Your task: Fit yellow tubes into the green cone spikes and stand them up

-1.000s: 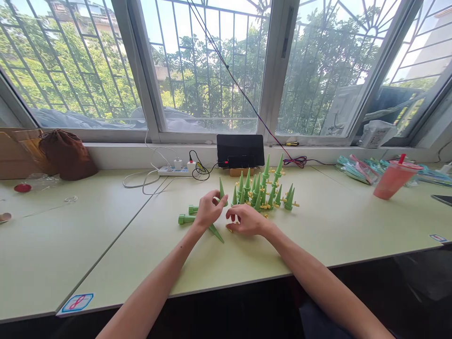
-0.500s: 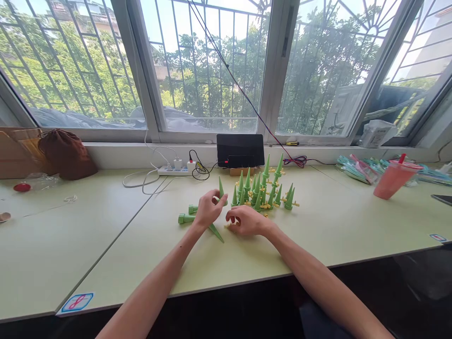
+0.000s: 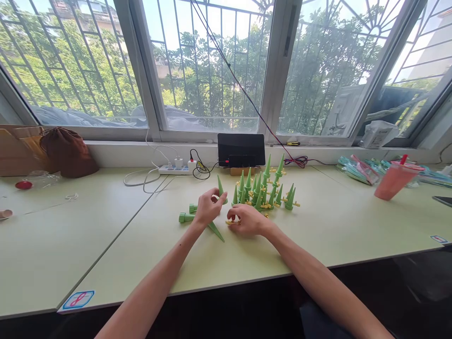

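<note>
On the table (image 3: pixel 141 245), the left hand (image 3: pixel 207 210) lies over a green spike (image 3: pixel 216 232) that lies flat. Its fingers are half curled; whether they grip the spike cannot be told. Just beside it, the right hand (image 3: pixel 247 220) pinches a small yellow piece (image 3: pixel 232 222) in its fingertips. Behind stands a cluster of spikes (image 3: pixel 263 190), then a tablet (image 3: pixel 241 148) and a power strip (image 3: pixel 176 169) below the window (image 3: pixel 208 70).

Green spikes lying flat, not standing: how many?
2. The near spike runs under the left hand, tip toward the viewer; the far spike lies just beyond it. The left hand may hide more.
</note>
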`<state>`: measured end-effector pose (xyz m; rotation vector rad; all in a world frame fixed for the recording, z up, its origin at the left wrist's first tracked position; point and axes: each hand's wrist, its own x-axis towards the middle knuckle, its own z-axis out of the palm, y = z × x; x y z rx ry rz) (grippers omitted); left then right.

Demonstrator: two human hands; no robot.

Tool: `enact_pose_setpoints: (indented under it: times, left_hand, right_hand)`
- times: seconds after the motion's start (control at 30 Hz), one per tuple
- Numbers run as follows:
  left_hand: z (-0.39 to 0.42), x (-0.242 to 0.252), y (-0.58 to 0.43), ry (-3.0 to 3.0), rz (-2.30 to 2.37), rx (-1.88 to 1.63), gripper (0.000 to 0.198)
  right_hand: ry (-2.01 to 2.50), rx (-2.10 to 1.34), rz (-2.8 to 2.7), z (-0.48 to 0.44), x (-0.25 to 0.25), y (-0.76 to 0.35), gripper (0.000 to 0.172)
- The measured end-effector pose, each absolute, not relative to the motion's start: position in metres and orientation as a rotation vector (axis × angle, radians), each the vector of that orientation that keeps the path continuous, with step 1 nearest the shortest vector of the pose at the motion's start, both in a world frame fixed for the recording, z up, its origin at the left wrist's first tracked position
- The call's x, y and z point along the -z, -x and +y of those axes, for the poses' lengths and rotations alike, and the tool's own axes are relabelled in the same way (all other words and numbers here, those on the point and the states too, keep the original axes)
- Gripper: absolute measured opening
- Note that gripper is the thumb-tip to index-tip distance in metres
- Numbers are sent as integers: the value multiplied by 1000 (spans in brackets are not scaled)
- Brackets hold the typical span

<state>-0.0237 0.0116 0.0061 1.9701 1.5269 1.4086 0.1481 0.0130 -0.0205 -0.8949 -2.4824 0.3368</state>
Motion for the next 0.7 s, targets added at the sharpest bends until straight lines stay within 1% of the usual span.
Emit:
enact_pose_setpoints:
  times: [0.13, 0.3, 0.53, 0.7]
  left_hand:
    - [15, -2, 25, -1869, 1445, -1412, 33]
    - [16, -1, 26, -1761, 1367, -1422, 36]
    - [14, -5, 24, -1661, 1306, -1399, 36]
    - [15, -5, 24, -1584, 1246, -1382, 35]
  right_hand:
    - [895, -320, -2487, 15, 23, -148, 4]
    - [909, -339, -2476, 17, 26, -147, 1]
    - [916, -331, -2493, 18, 27, -145, 5]
    - [912, -344, -2435, 16, 26, -144, 5]
